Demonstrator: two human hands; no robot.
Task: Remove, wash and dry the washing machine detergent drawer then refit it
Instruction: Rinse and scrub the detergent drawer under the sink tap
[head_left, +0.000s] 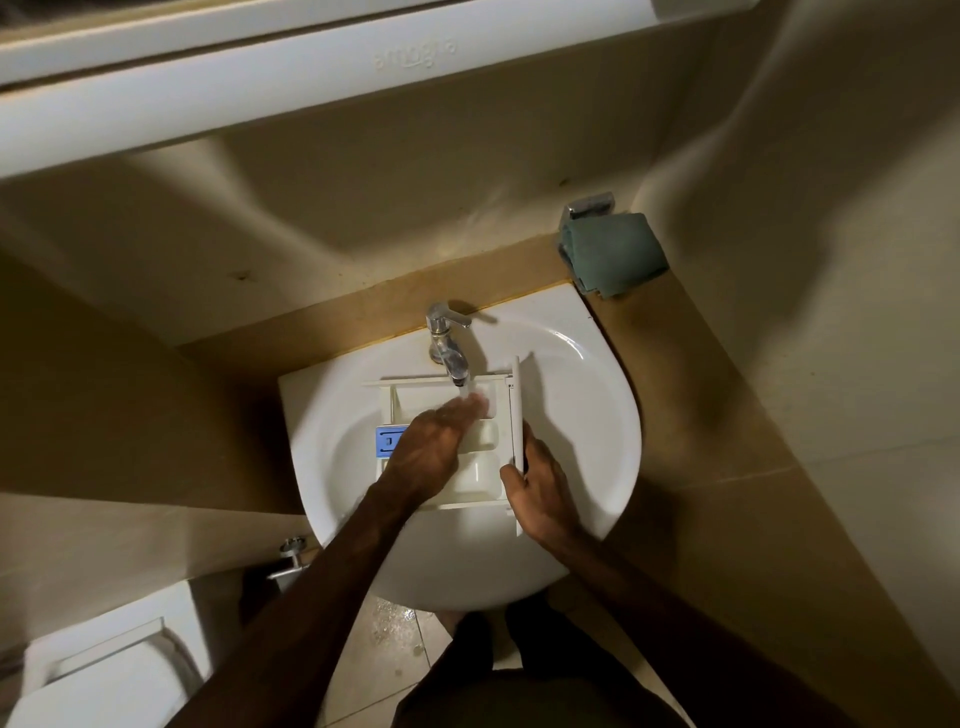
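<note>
Drawer (475, 457) lies in the sink (587, 426) under the tap (448, 345); right hand (540, 493) grips its front panel, left hand (431, 441) rests flat, fingers loose, inside

The left hand (431, 447) lies across the middle of the drawer (478, 441), hiding most of its compartments and part of the blue insert (388, 440) on the drawer's left; the marks on that insert are too small to read. The left fingertips (475, 404) blur under the water at the tap (448, 343), just behind the drawer. The right hand (540, 488) wraps the near end of the drawer's front panel, covering it. At the lower left, well away from the drawer, a white toilet (104, 670) is cut off by the edge.
</note>
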